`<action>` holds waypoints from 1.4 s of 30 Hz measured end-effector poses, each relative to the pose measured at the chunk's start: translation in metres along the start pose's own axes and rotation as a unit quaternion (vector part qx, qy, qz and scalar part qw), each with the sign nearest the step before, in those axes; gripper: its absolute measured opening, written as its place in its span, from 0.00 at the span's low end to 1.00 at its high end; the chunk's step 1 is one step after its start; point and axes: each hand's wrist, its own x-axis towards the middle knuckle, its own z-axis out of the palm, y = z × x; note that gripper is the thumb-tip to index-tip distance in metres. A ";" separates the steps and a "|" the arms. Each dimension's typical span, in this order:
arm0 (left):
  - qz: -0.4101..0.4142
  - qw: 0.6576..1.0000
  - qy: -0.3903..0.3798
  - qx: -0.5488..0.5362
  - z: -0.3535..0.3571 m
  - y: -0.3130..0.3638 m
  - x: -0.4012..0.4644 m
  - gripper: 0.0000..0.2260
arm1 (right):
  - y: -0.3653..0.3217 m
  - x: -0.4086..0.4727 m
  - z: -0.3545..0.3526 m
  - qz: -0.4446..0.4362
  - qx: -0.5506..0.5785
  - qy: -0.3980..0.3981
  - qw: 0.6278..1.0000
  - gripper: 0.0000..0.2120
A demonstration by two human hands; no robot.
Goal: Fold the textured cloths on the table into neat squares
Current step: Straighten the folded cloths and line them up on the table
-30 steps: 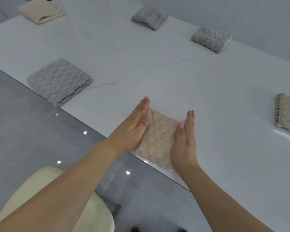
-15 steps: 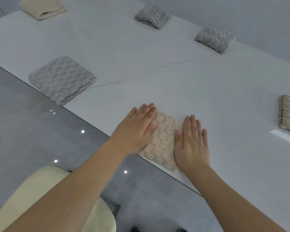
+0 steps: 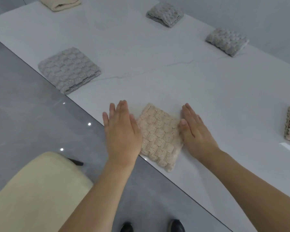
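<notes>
Both flat, empty hands, left hand (image 3: 122,131) and right hand (image 3: 195,131), flank the folded beige cloth (image 3: 159,136), apparently to square its edges

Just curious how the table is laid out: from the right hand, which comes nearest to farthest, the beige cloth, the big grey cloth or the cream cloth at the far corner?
1. Beige cloth, beside the right hand.
2. Big grey cloth, left, near edge.
3. Cream cloth, far left corner.

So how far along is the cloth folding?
Nearly done, it seems. Five folded cloths lie around the white table, like the grey cloth. In hand: the beige cloth, already square, flanked by the open left hand and right hand. No unfolded cloth is visible.
</notes>
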 end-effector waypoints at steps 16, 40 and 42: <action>-0.232 0.927 0.181 -0.233 0.063 0.086 -0.067 0.28 | 0.004 0.052 -0.010 -0.275 0.142 -0.215 0.926 0.26; -0.120 0.983 0.023 0.136 0.043 0.049 -0.077 0.30 | 0.017 0.052 -0.007 -0.275 -0.211 -0.091 0.933 0.33; -0.066 0.987 0.017 0.144 0.031 0.041 -0.068 0.28 | 0.013 0.050 -0.009 -0.237 -0.192 -0.052 0.951 0.34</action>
